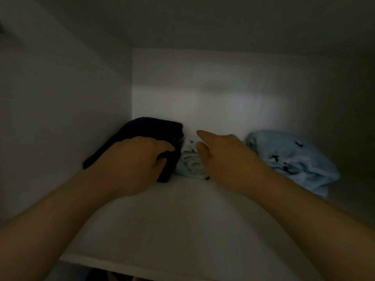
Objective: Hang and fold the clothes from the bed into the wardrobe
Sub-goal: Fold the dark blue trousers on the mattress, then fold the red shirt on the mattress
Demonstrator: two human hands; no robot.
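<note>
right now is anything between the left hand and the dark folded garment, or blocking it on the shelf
Nothing visible. The left hand grips the dark folded garment, which lies on the shelf by the left wall. A rolled light blue garment sits close on its right, partly under the right hand.

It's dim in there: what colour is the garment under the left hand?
The garment is dark navy, near black; head view.
</note>
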